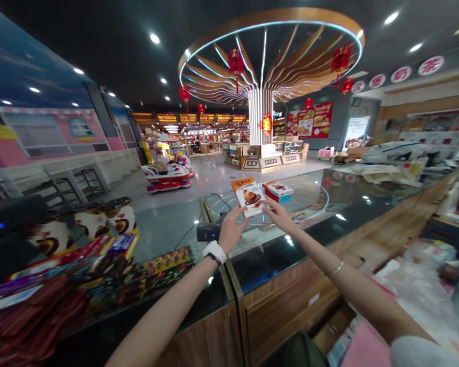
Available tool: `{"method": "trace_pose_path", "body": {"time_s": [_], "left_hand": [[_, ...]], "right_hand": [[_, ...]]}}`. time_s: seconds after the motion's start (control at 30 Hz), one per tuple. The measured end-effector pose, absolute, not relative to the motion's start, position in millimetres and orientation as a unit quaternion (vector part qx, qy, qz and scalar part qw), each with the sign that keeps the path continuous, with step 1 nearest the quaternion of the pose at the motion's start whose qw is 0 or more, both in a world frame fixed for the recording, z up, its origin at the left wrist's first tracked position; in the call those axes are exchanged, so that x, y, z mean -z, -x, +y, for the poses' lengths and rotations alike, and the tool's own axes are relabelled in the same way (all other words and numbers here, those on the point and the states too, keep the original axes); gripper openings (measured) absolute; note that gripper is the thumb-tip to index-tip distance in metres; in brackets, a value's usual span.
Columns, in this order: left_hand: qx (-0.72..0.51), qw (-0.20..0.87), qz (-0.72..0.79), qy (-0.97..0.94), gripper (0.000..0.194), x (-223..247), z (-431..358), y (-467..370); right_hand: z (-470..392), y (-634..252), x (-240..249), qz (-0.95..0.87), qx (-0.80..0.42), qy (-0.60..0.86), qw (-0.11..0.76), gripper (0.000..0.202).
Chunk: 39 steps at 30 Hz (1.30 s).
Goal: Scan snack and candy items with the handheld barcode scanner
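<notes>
Both my hands hold a Dove chocolate box (248, 196), orange at the top and white below, upright and tilted a little over the glass counter. My left hand (231, 232), with a white watch at the wrist, grips its lower left edge. My right hand (278, 214) closes on its lower right side. Just behind, a short stack of boxes (278, 191) lies on the glass, a white one on top with red and blue sides below. A black device (208, 232) with a cable sits left of my left hand.
Several chocolate packets (99, 250) cover the counter's left end, with standing pouches (122, 216) behind. Plastic bags and papers (393, 173) lie at the counter's far right. Below right is a heap of clear plastic (416, 285). A red-and-white ride-on toy (168, 176) stands beyond the counter.
</notes>
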<state>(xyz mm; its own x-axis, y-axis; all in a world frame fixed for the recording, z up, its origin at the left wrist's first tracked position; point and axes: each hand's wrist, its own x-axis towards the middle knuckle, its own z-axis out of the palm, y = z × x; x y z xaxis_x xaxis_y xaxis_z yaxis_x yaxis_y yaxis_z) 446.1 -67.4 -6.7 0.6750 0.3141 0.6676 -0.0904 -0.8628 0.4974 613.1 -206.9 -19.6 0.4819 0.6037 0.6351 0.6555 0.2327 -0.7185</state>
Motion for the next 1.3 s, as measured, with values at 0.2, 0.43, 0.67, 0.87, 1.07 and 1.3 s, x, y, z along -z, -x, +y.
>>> {"method": "trace_pose_path", "body": {"time_s": [0.2,0.43,0.67,0.87,1.07,1.3], "left_hand": [[-0.391,0.206,0.029,-0.897,0.038,6.5,-80.9,-511.3],[-0.4,0.19,0.046,-0.895,0.038,7.7,-91.9,-598.5],[-0.401,0.223,0.075,-0.885,0.038,15.2,-92.3,-666.2],[-0.418,0.239,0.122,-0.868,0.035,25.1,-94.5,-704.7],[-0.414,0.21,0.132,-0.876,0.036,36.8,-82.8,-717.2],[-0.426,0.191,0.124,-0.876,0.034,51.2,-69.5,-719.1]], "right_hand": [[-232.8,-659.1,21.3,-0.51,0.099,0.653,0.551,0.054],[-234.8,-736.8,17.6,-0.447,0.114,0.662,0.591,0.05],[-226.6,-790.5,19.4,-0.417,0.133,0.704,0.56,0.043],[-216.7,-826.9,26.3,-0.42,0.107,0.69,0.579,0.043],[-201.8,-848.9,39.8,-0.445,0.101,0.678,0.577,0.043],[-193.9,-850.8,50.8,-0.445,0.104,0.686,0.566,0.04]]}}
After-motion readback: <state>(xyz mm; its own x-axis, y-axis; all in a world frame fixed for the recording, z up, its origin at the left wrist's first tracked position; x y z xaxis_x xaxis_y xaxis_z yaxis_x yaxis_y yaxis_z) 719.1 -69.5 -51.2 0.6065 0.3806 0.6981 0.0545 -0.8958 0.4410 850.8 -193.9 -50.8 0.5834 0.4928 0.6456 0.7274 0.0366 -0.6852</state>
